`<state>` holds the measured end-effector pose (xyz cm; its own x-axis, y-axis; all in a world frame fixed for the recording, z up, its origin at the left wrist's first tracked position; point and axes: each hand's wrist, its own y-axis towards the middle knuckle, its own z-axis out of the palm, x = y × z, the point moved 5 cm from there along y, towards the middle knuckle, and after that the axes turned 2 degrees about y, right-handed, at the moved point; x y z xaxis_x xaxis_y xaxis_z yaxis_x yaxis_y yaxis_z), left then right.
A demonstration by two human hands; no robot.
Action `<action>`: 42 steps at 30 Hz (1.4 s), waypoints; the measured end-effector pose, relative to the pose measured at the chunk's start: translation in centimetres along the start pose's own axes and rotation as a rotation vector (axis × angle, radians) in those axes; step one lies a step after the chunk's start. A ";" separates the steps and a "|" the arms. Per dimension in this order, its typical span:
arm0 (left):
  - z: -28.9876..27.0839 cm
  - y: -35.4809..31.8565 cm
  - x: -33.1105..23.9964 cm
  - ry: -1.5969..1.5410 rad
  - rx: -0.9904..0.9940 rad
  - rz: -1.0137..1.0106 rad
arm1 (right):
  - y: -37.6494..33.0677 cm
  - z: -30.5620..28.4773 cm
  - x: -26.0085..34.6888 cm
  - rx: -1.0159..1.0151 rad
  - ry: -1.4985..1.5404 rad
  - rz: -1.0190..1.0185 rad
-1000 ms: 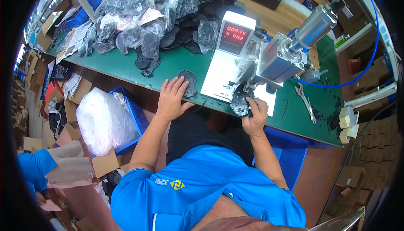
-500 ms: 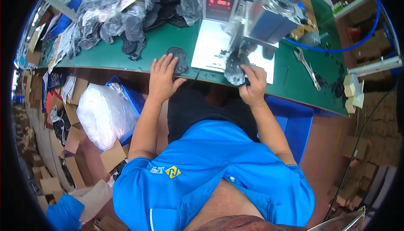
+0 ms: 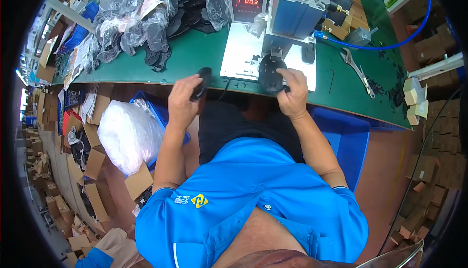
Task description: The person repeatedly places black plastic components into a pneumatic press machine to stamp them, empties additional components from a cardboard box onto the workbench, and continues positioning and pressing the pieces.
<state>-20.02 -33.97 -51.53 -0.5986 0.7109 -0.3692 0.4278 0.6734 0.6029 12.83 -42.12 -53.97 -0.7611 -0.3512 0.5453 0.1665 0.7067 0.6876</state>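
Observation:
At the bench edge my left hand pinches a flat black rounded piece, lifted and tilted on its side. Another black rounded piece, with small holes, lies on the white base plate beneath the head of the press. The fingers of my right hand are closed on the right rim of that piece; the thumb is at its near edge. A white box with a red digital display stands at the back left of the plate.
Clear-bagged black pieces are heaped at the left of the green bench. An adjustable wrench, a hex key and black scraps lie at right. A blue air hose arcs overhead. Blue bins stand below.
My left hand has picked its black piece up off the bench and tilted it. The press head looks raised, uncovering more of the piece at my right hand. The display's digits have changed.

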 end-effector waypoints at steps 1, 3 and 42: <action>0.1 0.7 -1.5 0.004 -0.003 0.000 | 0.1 -0.1 0.0 -0.009 0.076 0.043; 1.1 1.9 -4.7 -0.116 0.041 0.135 | 0.1 -0.3 -0.2 -0.026 0.224 0.130; 7.5 4.3 -11.4 -0.228 0.574 0.191 | -3.1 -4.2 6.6 0.156 0.125 0.040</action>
<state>-6.32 -37.62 -50.03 -0.3438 0.8118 -0.4720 0.8446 0.4870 0.2223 9.90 -49.19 -50.50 -0.6704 -0.3873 0.6329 0.0888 0.8049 0.5867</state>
